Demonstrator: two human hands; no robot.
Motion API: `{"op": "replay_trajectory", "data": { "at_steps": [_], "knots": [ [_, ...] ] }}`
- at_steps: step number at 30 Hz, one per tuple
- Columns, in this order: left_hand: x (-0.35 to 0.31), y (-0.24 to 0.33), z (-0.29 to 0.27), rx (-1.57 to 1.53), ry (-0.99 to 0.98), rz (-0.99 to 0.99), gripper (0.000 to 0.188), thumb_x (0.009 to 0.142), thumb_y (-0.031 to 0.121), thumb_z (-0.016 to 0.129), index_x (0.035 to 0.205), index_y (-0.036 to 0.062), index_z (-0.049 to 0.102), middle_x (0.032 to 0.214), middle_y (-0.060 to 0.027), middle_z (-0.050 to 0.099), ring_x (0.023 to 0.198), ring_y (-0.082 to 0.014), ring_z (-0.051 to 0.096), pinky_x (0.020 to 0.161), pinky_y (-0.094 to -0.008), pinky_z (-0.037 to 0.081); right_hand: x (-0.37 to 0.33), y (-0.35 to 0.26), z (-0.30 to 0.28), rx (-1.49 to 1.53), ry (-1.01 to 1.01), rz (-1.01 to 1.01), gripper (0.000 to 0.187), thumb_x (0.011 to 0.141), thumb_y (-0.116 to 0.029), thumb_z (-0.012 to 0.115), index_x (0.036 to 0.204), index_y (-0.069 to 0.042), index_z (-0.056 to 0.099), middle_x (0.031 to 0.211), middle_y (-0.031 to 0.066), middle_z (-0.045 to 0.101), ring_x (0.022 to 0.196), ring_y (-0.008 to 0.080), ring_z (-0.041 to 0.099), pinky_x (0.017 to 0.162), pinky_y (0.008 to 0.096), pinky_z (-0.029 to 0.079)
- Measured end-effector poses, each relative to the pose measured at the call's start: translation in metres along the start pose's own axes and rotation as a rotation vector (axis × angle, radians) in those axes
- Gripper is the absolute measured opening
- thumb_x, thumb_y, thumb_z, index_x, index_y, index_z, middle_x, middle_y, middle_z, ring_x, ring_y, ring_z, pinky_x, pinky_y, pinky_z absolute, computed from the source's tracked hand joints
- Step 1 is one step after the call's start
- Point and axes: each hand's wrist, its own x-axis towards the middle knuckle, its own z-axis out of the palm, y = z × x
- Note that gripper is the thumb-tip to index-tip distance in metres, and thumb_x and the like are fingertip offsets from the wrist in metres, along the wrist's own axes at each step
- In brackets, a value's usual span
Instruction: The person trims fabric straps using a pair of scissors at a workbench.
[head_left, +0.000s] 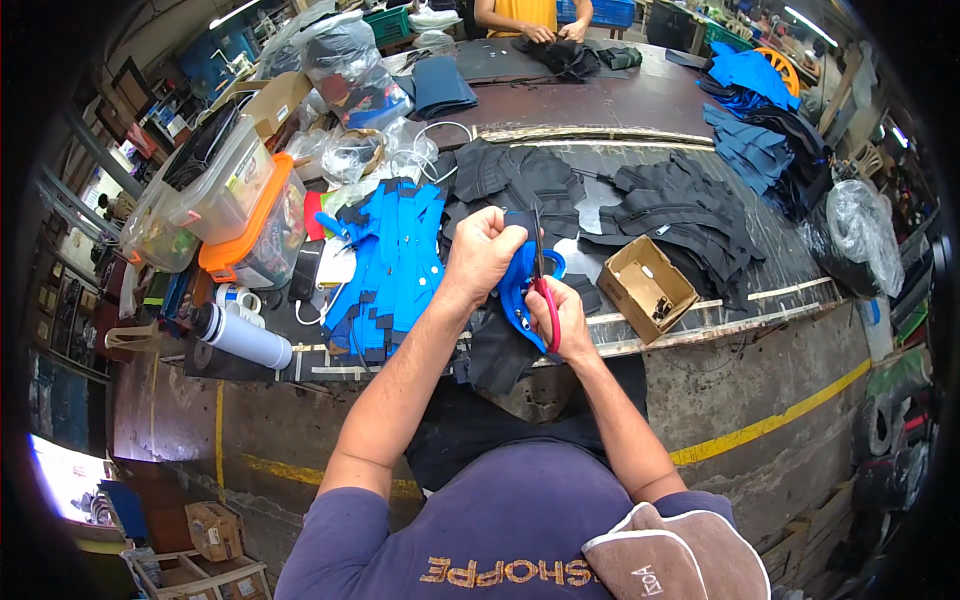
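My left hand point(482, 250) is closed in a fist around the top of a blue fabric piece point(518, 287), held above the near edge of the worktable point(640, 110). My right hand point(560, 315) grips red-handled scissors point(541, 275), whose blades point up along the blue piece beside my left fist. Dark fabric point(497, 352) hangs below my hands over the table edge.
A stack of blue fabric pieces point(392, 265) lies left of my hands; piles of black pieces point(650, 210) and a small open cardboard box point(647, 288) lie to the right. Plastic bins point(235, 205), a white bottle point(243, 337) and bags crowd the left. Another person's hands point(556, 32) work across the table.
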Motion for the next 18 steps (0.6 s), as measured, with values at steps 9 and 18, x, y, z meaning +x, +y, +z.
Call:
{"op": "replay_trajectory", "data": {
  "at_steps": [9, 18],
  "knots": [
    [0.006, 0.001, -0.005, 0.022, 0.046, -0.022, 0.012, 0.090, 0.009, 0.067, 0.082, 0.0080, 0.059, 0.086, -0.0092, 0.073, 0.075, -0.0125, 0.070, 0.065, -0.0255, 0.055, 0.004, 0.016, -0.003, 0.062, 0.080, 0.069, 0.032, 0.099, -0.036, 0.069, 0.083, -0.010, 0.061, 0.059, -0.0056, 0.054, 0.046, 0.0030, 0.049, 0.041, 0.0208, 0.035],
    [0.072, 0.104, -0.105, 0.328, 0.305, 0.499, 0.016, 0.093, 0.021, 0.076, 0.086, 0.0087, 0.069, 0.075, 0.0034, 0.063, 0.066, -0.0054, 0.060, 0.055, -0.0211, 0.041, 0.004, 0.042, -0.037, 0.093, 0.283, 0.079, 0.038, 0.102, -0.040, 0.064, 0.079, -0.010, 0.058, 0.057, -0.0028, 0.053, 0.044, 0.0060, 0.049, 0.041, 0.0219, 0.037]
  ]
}}
